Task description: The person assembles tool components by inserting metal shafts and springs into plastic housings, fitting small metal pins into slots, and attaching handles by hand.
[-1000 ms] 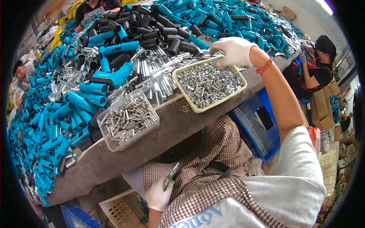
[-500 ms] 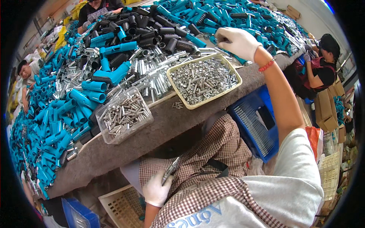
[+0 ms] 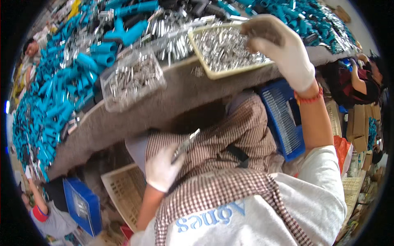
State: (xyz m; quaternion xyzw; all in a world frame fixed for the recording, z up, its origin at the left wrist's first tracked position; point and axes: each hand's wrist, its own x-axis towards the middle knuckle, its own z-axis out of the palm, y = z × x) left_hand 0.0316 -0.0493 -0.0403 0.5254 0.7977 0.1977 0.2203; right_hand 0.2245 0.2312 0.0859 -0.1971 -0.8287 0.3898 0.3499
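Note:
My left hand (image 3: 162, 169), in a white glove, is closed around a slim silvery metal part (image 3: 187, 144), held above my checked apron with one end pointing up and away. My right hand (image 3: 287, 55), also gloved and darkly soiled at the fingers, reaches over the right end of a cream tray (image 3: 217, 75) full of small shiny metal pieces. Its fingers are bent, with thumb and fingertips apart; nothing shows between them, though motion smears them. Left of that tray stands a clear plastic box (image 3: 118, 107) holding short metal pins.
Teal tubular parts (image 3: 61, 98) and bare metal tubes (image 3: 176, 48) lie heaped across the bench, whose brown edge (image 3: 143, 104) runs before me. Below are blue crates (image 3: 82, 207) and a cream basket (image 3: 123, 192). Co-workers sit at right (image 3: 359, 80) and lower left (image 3: 53, 217).
My right hand has come from above the teal heap to the cream tray. My left hand still holds the metal part. The view has shifted, bringing a co-worker at lower left into sight.

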